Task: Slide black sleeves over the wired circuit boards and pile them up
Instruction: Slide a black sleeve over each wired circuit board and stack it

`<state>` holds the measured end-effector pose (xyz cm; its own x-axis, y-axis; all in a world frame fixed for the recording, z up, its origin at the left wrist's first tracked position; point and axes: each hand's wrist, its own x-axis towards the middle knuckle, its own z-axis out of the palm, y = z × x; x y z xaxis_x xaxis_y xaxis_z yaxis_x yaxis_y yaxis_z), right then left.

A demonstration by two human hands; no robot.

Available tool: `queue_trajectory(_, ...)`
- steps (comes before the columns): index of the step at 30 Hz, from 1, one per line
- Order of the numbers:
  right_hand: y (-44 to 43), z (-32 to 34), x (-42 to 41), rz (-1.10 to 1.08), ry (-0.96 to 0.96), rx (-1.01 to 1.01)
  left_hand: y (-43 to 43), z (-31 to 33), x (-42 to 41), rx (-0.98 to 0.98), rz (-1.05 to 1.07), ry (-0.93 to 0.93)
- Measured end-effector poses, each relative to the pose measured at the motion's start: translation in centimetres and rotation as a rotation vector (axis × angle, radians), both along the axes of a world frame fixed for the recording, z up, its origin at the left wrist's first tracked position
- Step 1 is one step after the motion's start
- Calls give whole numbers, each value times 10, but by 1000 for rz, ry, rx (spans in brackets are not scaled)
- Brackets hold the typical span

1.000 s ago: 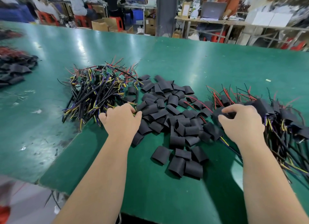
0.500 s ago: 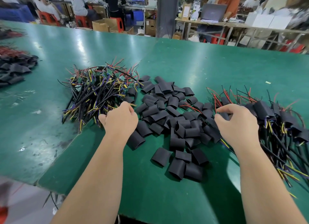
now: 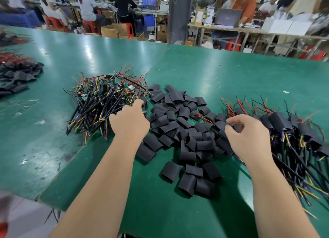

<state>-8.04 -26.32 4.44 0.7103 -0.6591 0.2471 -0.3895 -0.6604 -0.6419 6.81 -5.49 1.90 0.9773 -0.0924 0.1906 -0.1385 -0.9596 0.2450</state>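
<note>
Loose heap of short flat black tube sleeves (image 3: pixel 179 131) sits mid-table on the green mat-covered bench (image 3: pixel 222 74), between both hands. Just left of it: tangled pile of bare green circuit boards w/ black, yellow, red & purple wires (image 3: pixel 103 99). Right side: pile of boards already sleeved in black, wires trailing (image 3: pixel 292 131). Left hand (image 3: pixel 130 122) reaches fwd at the edge of the bare-board pile, fingertips touching wires; can't tell if it grips any. Right hand (image 3: pixel 247 138) hovers over sleeve heap's right edge, fingers curled, loosely apart, nothing held. Far left, another dark sleeved pile (image 3: pixel 17 75).
</note>
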Motion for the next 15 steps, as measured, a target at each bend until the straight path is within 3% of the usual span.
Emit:
queue_trajectory(3,1,-2,0,17,-2,8,-3,-9,11,89,-1,-3)
queue_trajectory(7,0,-5,1,34,1,-3,4,-16,25,10,-12,-153)
queue_trajectory(9,-2,-5,2,44,-12,-6,11,-14,29,-177,-34,-278)
queue_trajectory(12,-1,-6,3,73,-76,52,18,0,20,-628,-81,-409)
queue_trajectory(15,2,-6,4,111,-135,144,31,13,10,-776,-102,-273)
